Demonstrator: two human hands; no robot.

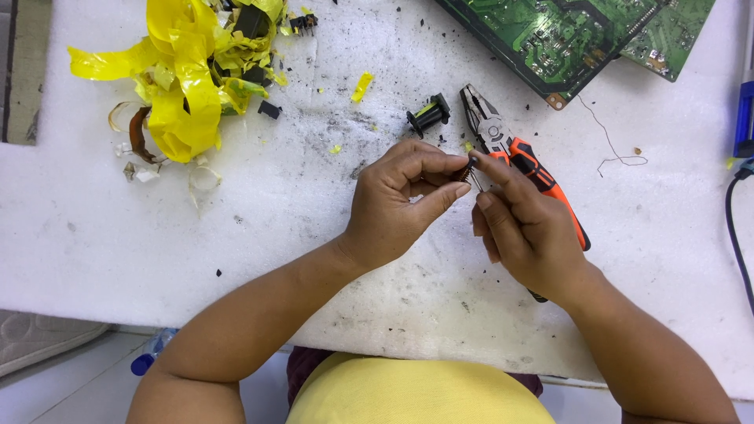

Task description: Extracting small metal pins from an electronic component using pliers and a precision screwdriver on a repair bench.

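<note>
Over the middle of a white foam sheet [275,228], my left hand [397,200] pinches a small dark coil part [463,170] between thumb and fingers. My right hand [522,224] meets it from the right, fingertips gripping the same small part and a thin metal pin sticking out of it. Just beyond the hands lie orange-and-black pliers [510,149], jaws pointing up-left, their handles partly hidden under my right hand. A black bobbin with a yellow strip [429,115] sits left of the plier jaws.
A heap of torn yellow tape with black pieces [196,71] fills the top left. Green circuit boards [581,35] lie at the top right. A thin wire [616,153] and a black cable [734,228] sit at the right. Dark crumbs dot the foam.
</note>
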